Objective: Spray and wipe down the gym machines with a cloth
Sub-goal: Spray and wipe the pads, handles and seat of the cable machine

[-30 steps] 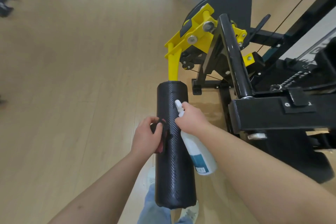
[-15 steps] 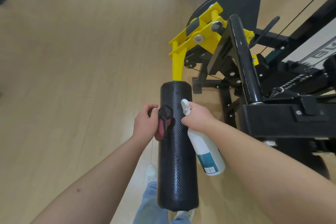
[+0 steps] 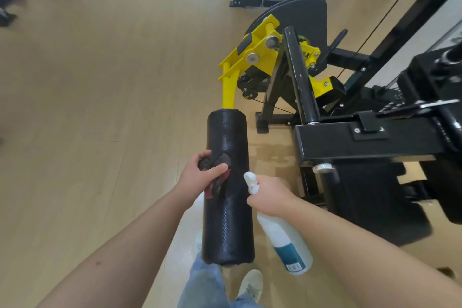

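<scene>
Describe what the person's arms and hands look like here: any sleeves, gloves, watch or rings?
The left hand and right hand wear no gloves, and no ring shows. The left forearm and right forearm show no sleeve, watch or band up to the frame edge. The left forearm has one small dark spot.

Faded blue jeans [image 3: 203, 282], white sneakers [image 3: 251, 282].

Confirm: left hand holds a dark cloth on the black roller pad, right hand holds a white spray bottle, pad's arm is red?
No: the head view shows the pad's arm is yellow, not red. Otherwise right: left hand holds the cloth on the roller pad, right hand holds the spray bottle.
</scene>
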